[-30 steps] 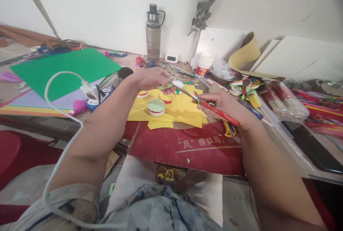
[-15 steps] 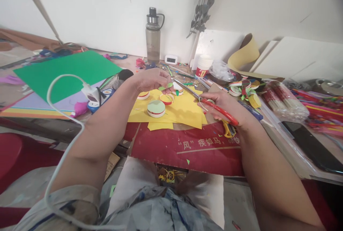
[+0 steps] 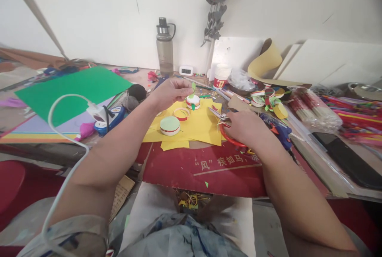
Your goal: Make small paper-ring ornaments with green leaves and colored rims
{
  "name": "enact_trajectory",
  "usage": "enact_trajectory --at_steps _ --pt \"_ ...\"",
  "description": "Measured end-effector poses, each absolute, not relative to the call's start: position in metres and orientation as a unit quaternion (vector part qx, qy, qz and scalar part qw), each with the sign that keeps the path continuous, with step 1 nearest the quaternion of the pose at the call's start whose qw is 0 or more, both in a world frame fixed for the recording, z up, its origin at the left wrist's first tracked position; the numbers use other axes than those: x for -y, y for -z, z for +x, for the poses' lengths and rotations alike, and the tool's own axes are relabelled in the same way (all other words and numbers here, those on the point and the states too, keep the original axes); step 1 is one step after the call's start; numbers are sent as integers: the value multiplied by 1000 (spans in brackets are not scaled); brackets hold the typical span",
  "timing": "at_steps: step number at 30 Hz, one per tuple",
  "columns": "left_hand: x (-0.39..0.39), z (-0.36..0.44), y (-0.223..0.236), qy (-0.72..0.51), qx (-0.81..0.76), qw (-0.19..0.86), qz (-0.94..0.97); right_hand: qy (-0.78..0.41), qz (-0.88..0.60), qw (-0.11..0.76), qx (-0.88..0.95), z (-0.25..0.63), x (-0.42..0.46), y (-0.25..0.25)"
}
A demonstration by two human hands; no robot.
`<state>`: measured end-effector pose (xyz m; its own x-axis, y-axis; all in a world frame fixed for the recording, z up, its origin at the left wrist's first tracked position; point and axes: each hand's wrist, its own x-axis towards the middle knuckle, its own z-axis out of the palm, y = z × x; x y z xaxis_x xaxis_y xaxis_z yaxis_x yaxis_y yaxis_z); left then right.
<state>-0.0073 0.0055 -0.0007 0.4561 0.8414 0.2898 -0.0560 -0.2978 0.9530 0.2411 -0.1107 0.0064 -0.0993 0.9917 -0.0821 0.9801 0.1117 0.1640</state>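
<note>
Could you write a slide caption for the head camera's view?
Left hand pinching a green paper piece, right hand on red-handled scissors.

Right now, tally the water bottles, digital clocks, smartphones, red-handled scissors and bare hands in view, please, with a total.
Water bottle: 1
Digital clock: 1
Smartphone: 1
Red-handled scissors: 1 pair
Bare hands: 2, left hand and right hand
Total: 6

Pale, diffuse light washed over the white wall behind the water bottle, its source out of sight. Right of the bottle, a white board glared; farther right, soft shadow gathered behind the curled yellow paper. Everything looked hazy, tiny scraps near the bottle's base smeared together, and wide-angle stretching pulled at the edges.
</note>
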Motion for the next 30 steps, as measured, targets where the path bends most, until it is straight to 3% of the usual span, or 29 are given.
enact_trajectory --at_steps 4,10,12,15,17,19,23,30 --pt "-4 2 9 -492 -278 421 710 -10 645 122 -754 240 114 -10" --pt "4 7 23 -533 -195 75 820 -14 635 106 -765 253 116 -17" --pt "6 5 25 -521 -153 -1 840 -16 645 41 -763 256 114 -14" --pt "7 3 25 -508 -120 -61 851 38 615 -199 -763 254 112 -7" --pt "7 3 23 -498 -112 -87 855 159 547 -365 -736 247 110 -1" --pt "8 3 21 -484 -93 -118 862 298 486 -444 -691 239 110 4" --pt "13 6 20 -447 -57 -194 871 446 439 -468 -624 227 109 8" --pt "19 14 19 -467 -5 -244 850 543 424 -451 -567 224 108 7"
